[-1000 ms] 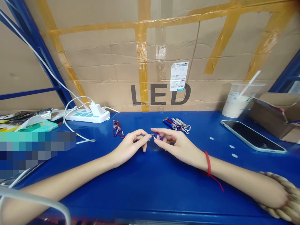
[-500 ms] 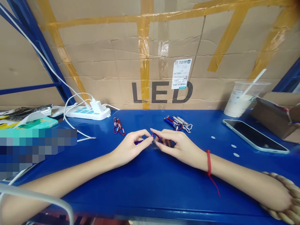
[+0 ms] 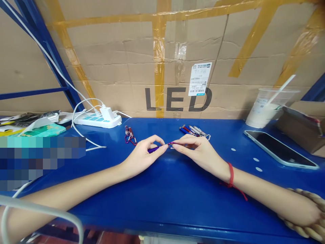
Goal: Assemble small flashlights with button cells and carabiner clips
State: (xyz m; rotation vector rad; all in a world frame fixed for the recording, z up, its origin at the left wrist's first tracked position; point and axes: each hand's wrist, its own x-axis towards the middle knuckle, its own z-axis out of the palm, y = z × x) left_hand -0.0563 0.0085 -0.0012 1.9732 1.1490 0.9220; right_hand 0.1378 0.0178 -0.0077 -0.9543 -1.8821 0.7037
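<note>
Near the middle of the blue table (image 3: 162,200), my left hand (image 3: 143,154) pinches a small purple penlight (image 3: 153,149) between thumb and fingers. Its purple clip (image 3: 172,143) is in the fingertips of my right hand (image 3: 199,147), which wears a red string bracelet. The fingertips hide part of the joint between penlight and clip. Behind my left hand lie two penlights with clips, one purple (image 3: 126,133) and one red (image 3: 131,134). Beyond my right hand is a group of blue, red and silver penlights (image 3: 194,130), partly covered by that hand.
A white power strip (image 3: 98,120) with cables stands at the back left, beside plastic packets (image 3: 45,128). To the right are a phone (image 3: 280,149), a drink cup with a straw (image 3: 262,110), an open box (image 3: 299,128) and small white discs (image 3: 256,159). A large carton (image 3: 114,67) stands behind.
The clip has turned from an upright loop to nearly flat between my hands. My right hand has tilted and now covers part of the penlight group. The view has shifted slightly.
</note>
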